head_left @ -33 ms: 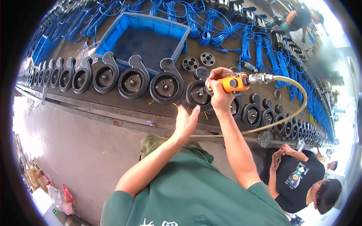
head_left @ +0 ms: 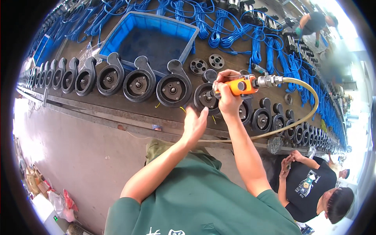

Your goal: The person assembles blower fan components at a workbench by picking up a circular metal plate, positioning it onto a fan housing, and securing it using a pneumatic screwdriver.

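My right hand (head_left: 229,102) is wrapped round an orange air-powered driver (head_left: 241,87). Its nose points left at a round black pump housing (head_left: 200,102) on the bench; my fingers hide the exact contact. A pale air hose (head_left: 313,105) runs from the metal fitting at the tool's rear and loops back below. My left hand (head_left: 195,125) is at the near left edge of the same housing, thumb and fingers apart. Whether it touches the rim cannot be made out. Left of it stands a similar housing (head_left: 172,91) with a shaft in its middle.
Similar black housings line the bench edge (head_left: 105,113) on both sides. Behind them are a blue plastic bin (head_left: 192,37), two round metal discs (head_left: 216,61) and bundled blue cables (head_left: 216,35). A co-worker in a black shirt (head_left: 309,188) is at the right; another person is at the far right.
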A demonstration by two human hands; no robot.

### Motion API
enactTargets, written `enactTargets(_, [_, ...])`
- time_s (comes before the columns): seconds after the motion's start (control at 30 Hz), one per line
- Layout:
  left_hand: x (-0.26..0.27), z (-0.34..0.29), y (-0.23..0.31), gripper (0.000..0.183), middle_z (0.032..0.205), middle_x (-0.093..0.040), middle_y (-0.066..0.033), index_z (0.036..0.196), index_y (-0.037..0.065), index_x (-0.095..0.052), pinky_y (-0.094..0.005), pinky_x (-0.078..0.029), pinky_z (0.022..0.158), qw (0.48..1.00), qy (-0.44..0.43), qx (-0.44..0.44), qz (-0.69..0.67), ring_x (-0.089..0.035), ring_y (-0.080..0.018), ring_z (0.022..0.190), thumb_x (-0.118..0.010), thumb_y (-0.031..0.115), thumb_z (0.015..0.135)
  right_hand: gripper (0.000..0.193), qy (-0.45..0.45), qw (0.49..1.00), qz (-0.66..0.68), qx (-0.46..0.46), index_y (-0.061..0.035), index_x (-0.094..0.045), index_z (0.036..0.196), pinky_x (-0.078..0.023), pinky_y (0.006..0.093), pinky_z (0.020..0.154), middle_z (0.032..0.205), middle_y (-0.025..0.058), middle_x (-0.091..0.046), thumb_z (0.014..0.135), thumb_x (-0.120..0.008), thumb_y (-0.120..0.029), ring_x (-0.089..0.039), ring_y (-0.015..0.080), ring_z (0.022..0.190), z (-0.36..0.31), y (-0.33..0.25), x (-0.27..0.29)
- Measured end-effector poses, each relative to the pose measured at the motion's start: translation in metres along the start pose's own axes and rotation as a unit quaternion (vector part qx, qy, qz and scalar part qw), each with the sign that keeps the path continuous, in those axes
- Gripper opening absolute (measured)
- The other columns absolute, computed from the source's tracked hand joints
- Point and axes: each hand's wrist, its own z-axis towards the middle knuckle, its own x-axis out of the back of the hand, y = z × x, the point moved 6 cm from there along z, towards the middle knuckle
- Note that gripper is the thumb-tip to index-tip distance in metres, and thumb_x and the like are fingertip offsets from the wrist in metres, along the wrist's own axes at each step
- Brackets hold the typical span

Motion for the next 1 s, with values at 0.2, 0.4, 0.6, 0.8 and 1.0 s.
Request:
enactTargets(0.2, [-0.012, 0.015, 0.012, 0.066, 0.122, -0.057, -0.0340, 0.145, -0.011, -0.028, -0.0407, -0.046, 0.097, 0.996, 0.039, 0.073, 0.024, -0.059, -0.0439, 0.110, -0.050, 0.017, 0.089, 0.023, -0.027, 1.000, -0.003, -0.014, 0.0013, -0.055, 0.106, -0.051, 0.0281, 0.067, 0.087, 0.0082, -0.059, 0.083, -0.051, 0.006, -0.057, 0.0141, 0.067, 0.001, 0.015, -0.003])
enactTargets(0.4, [-0.012, 0.018, 0.007, 0.050, 0.098, -0.065, -0.0351, 0.130, -0.011, -0.038, -0.0470, -0.052, 0.083, 0.995, 0.060, 0.051, 0.057, -0.067, -0.0464, 0.088, -0.050, 0.017, 0.089, 0.025, -0.037, 0.999, -0.002, -0.023, -0.0001, -0.054, 0.106, -0.051, 0.0282, 0.067, 0.087, 0.0077, -0.058, 0.083, -0.051, 0.007, -0.057, 0.0141, 0.068, 0.005, 0.018, -0.001])
enactTargets(0.6, [-0.011, 0.019, 0.008, 0.053, 0.100, -0.065, -0.0351, 0.133, -0.009, -0.038, -0.0478, -0.052, 0.084, 0.995, 0.063, 0.050, 0.058, -0.066, -0.0476, 0.092, -0.051, 0.018, 0.089, 0.022, -0.072, 0.997, -0.023, 0.007, -0.0010, -0.057, 0.100, -0.050, 0.0237, 0.064, 0.086, 0.0063, -0.061, 0.080, -0.058, 0.009, -0.059, 0.0107, 0.072, 0.003, 0.027, -0.008])
enactTargets(0.8, [-0.011, 0.021, 0.003, 0.055, 0.109, -0.063, -0.0356, 0.134, -0.007, -0.039, -0.0477, -0.049, 0.095, 0.994, 0.086, 0.052, 0.051, -0.063, -0.0476, 0.104, -0.052, 0.018, 0.087, 0.021, -0.073, 0.997, -0.023, -0.001, -0.0004, -0.062, 0.093, -0.051, 0.0240, 0.068, 0.084, 0.0046, -0.064, 0.074, -0.062, 0.010, -0.063, 0.0107, 0.075, 0.001, 0.030, -0.023])
enactTargets(1.0, [-0.011, 0.016, 0.007, 0.056, 0.110, -0.062, -0.0371, 0.136, -0.007, -0.038, -0.0491, -0.048, 0.097, 0.992, 0.104, 0.054, 0.043, -0.062, -0.0486, 0.105, -0.053, 0.017, 0.087, 0.021, -0.093, 0.996, -0.018, 0.003, -0.0010, -0.062, 0.092, -0.052, 0.0250, 0.069, 0.086, 0.0055, -0.065, 0.074, -0.062, 0.010, -0.064, 0.0120, 0.075, -0.001, 0.033, -0.019])
